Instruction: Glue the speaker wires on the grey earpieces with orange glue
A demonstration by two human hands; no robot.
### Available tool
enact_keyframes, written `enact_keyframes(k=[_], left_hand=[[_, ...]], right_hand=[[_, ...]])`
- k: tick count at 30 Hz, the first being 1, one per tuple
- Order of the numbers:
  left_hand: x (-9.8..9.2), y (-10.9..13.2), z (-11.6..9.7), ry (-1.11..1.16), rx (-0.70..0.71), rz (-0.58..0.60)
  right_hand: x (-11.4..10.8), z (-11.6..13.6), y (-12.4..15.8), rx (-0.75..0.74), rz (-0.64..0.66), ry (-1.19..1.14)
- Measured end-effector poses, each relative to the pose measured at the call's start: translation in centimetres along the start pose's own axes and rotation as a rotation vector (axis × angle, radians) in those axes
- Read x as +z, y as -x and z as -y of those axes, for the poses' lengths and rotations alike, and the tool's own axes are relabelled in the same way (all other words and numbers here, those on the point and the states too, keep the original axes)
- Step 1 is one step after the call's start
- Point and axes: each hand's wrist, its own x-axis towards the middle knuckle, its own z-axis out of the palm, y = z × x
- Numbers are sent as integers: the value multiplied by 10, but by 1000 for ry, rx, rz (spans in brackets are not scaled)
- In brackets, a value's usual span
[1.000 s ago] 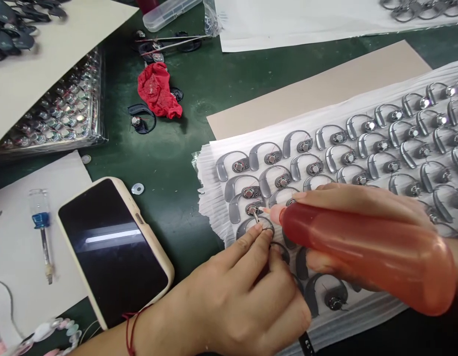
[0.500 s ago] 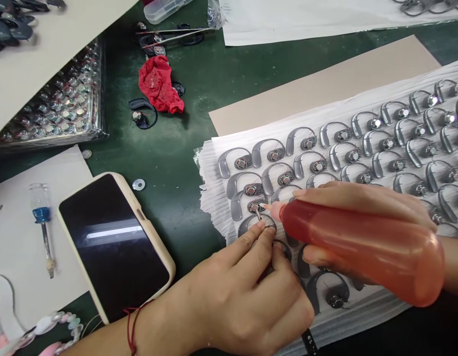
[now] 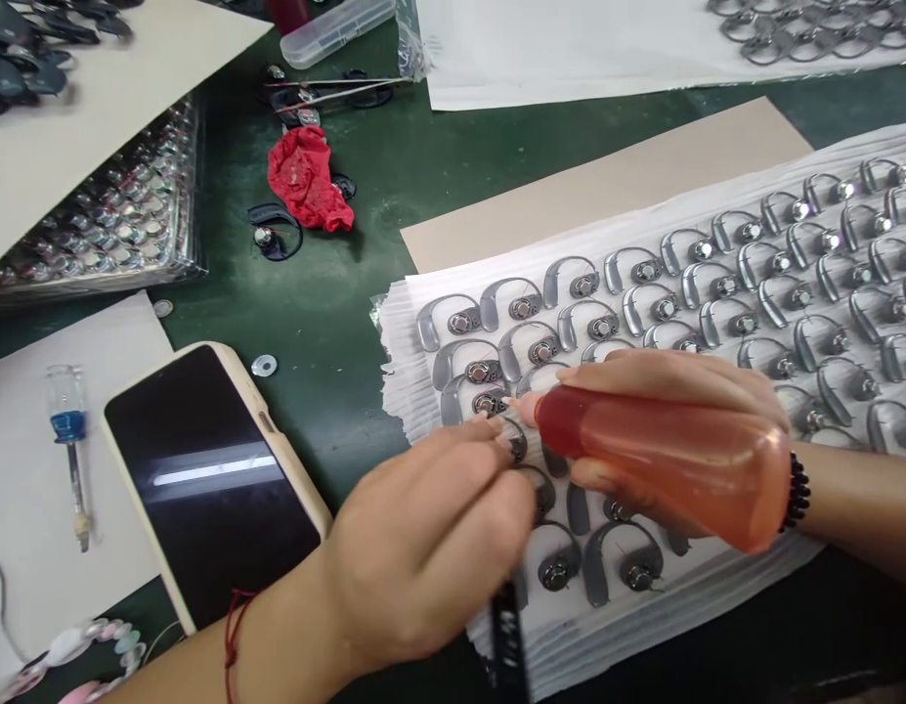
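Observation:
My right hand [image 3: 672, 381] is closed around a squeeze bottle [image 3: 665, 460] of orange-red liquid, tilted nearly flat. Its thin nozzle points left, right by the round metal speaker of a grey ear-hook earphone shell [image 3: 488, 403]; whether it touches is unclear. My left hand [image 3: 430, 538] is closed, fingertips just below that same speaker. Out of its underside sticks the black, white-lettered end of tweezers [image 3: 507, 645]; the tips are hidden by my fingers. Rows of similar ear-hook shells [image 3: 584, 284] lie around both hands on white foam sheeting [image 3: 415, 391].
A phone [image 3: 218, 479] lies left of my left arm, beside a screwdriver [image 3: 72, 460] on a white sheet. Farther back are a red crumpled cloth [image 3: 306, 181], a loose ear-hook shell [image 3: 277, 233], a clear tray of speakers [image 3: 130, 225] and a plastic case [image 3: 335, 34].
My left hand has turned and shifted left, and the tweezers' tip is now out of sight. The bottle has moved slightly left with my right hand. The whole view has shifted a little.

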Motion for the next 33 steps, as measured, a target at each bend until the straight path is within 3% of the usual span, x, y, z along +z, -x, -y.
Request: enact_keyframes(k=[4,8,18,33], left_hand=[[-6,-6,3,83,-313,-54],[-5,-11,6,34,-451,-107],[-5,-12,8,6,-488,-110],[-5,-11,13,78,-467,-115]], right_hand=[[3,-6,5,-24,-61,-72],[3,-6,8,-41,-64,-8],[-4,0,1,42,55,-24],[-4,5,6,146,79,-204]])
